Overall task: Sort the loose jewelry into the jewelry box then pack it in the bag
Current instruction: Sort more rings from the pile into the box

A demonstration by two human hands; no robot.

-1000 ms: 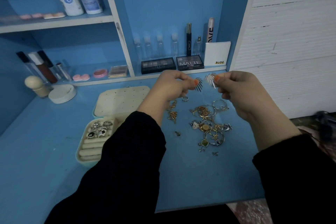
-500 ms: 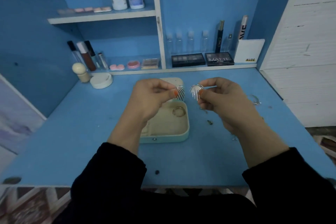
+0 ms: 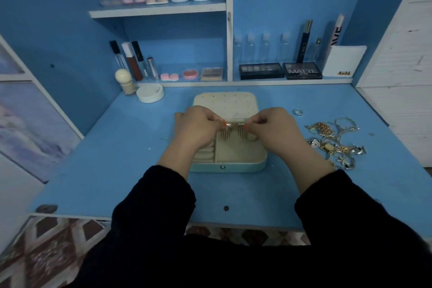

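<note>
Head view, the only camera. Left hand (image 3: pixel 198 128) pinches one fan-shaped earring (image 3: pixel 226 134) by its top between thumb and forefinger. Right hand (image 3: pixel 273 131) pinches the matching earring (image 3: pixel 240 132) the same way. Both sets of fingers are closed on their piece. The prongs hang below the fingertips (image 3: pixel 224 124), so each long axis runs downward from the grip. The two pieces hang side by side between the hands, near one another but apart.

Directly beneath the fingers lies the open jewelry box (image 3: pixel 233 167), with its large cream compartment under the prongs. The perforated lid (image 3: pixel 226 101) lies just beyond the fingers. Neither hand is nearer the compartment than the other.

Loose jewelry pile (image 3: pixel 334 142) lies well to the right of the right hand's fingers, with a single ring (image 3: pixel 298 112) beyond it. No bag is in view.

Judgement: the pair is ready to set down, the move needed is straight downward, and the sorting is far from complete
</note>
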